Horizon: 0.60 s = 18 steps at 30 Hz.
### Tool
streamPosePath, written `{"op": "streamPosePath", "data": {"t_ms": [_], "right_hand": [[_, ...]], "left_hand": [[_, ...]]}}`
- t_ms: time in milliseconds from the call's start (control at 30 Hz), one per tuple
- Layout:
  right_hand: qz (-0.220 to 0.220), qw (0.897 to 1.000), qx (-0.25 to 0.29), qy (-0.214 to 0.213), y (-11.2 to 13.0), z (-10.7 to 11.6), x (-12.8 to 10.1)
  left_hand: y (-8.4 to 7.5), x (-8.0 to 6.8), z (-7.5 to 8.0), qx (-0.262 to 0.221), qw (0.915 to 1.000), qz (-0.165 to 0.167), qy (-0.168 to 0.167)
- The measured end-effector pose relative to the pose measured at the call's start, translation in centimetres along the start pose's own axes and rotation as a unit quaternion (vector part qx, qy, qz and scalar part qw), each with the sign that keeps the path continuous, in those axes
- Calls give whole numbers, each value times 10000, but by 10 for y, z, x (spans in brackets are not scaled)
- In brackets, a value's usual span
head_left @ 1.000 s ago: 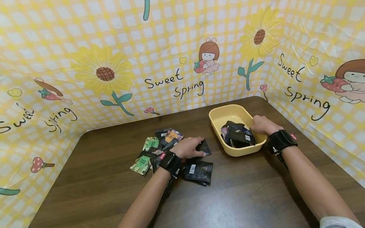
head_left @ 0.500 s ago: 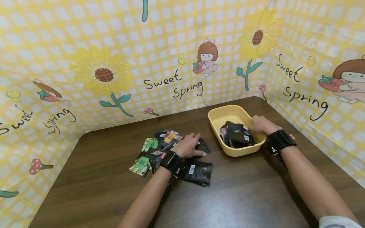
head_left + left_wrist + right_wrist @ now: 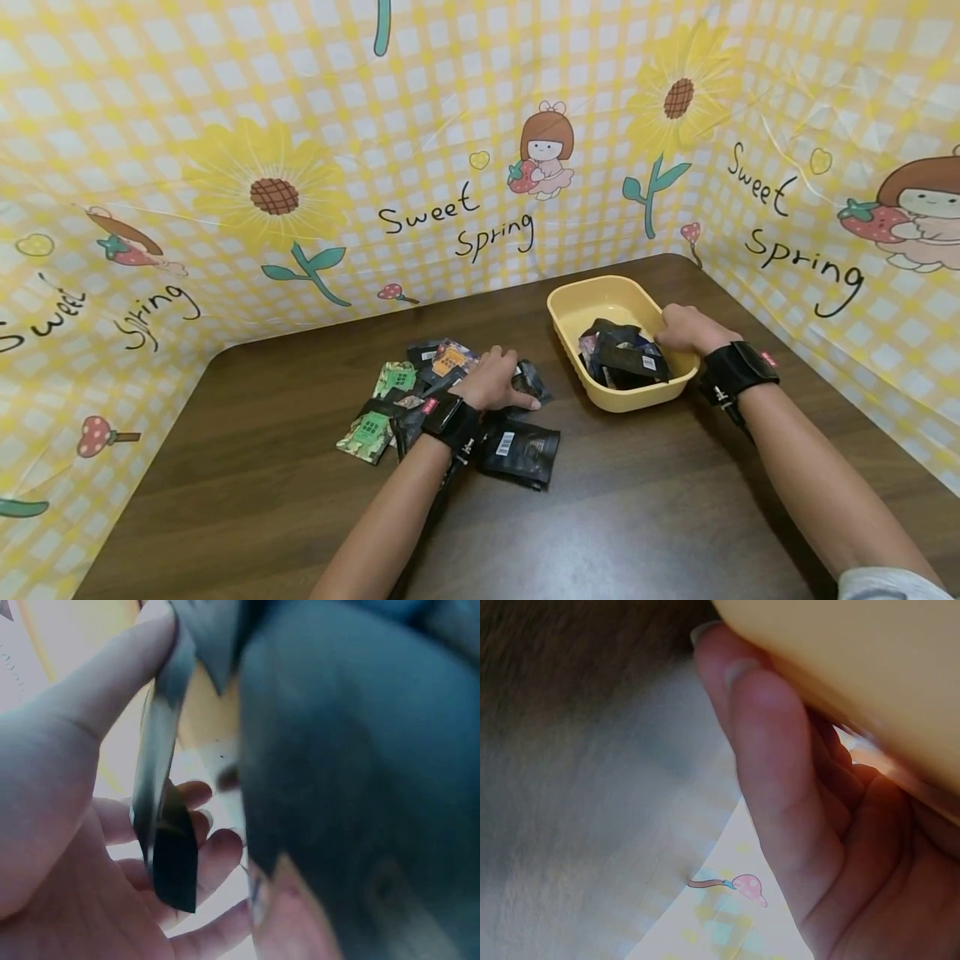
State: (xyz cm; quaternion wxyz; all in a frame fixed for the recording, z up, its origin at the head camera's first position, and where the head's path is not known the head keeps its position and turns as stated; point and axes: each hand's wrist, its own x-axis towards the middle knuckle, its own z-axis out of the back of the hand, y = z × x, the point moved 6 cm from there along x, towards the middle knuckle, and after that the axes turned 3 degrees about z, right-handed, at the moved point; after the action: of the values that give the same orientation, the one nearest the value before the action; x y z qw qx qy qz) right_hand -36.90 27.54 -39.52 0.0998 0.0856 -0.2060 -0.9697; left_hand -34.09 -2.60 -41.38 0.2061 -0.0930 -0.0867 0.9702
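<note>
A pile of small foil packets (image 3: 420, 383), black, green and orange, lies on the brown table. My left hand (image 3: 495, 385) curls over the pile's right side and pinches a black packet (image 3: 529, 382); in the left wrist view that black packet (image 3: 161, 825) sits between thumb (image 3: 97, 690) and fingers. My right hand (image 3: 686, 329) grips the right rim of a yellow tub (image 3: 600, 296) that holds several dark packets (image 3: 626, 358). In the right wrist view its fingers (image 3: 772, 765) wrap under the tub wall (image 3: 870, 667).
Another black packet with a barcode (image 3: 521, 450) lies nearer me, beside the left wrist. A yellow checked sheet (image 3: 450, 142) with sunflowers and "Sweet Spring" walls in the table (image 3: 637, 517) at the back, left and right. Bare wood lies in front.
My left hand's fingers have curled in and drawn the black packet slightly left and up off the table. The right hand and tub have stayed still.
</note>
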Motion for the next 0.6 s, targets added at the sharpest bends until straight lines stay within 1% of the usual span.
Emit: {"op": "streamPosePath", "data": {"t_ms": [200,267,367,500,600], "right_hand": [[66,10000,-43,-36,3,1,0],[58,9999,-68,-48,3,1,0],[-7,9999,-95,-52,2,1,0],[-19,9999,-93,-56,0,0,1],[-20,10000,-73,-42,-1,-1,1]], "left_hand": [[1,-1,5,-51,9997,-26,-227],[-1,-1,9,-66,9993,-33,-363],[-5,-1,16,-111,9980,-158,-601],[-14,-4,27,-125,9923,-506,-1124],[-23,-8,39,-112,9835,-780,-1630]]}}
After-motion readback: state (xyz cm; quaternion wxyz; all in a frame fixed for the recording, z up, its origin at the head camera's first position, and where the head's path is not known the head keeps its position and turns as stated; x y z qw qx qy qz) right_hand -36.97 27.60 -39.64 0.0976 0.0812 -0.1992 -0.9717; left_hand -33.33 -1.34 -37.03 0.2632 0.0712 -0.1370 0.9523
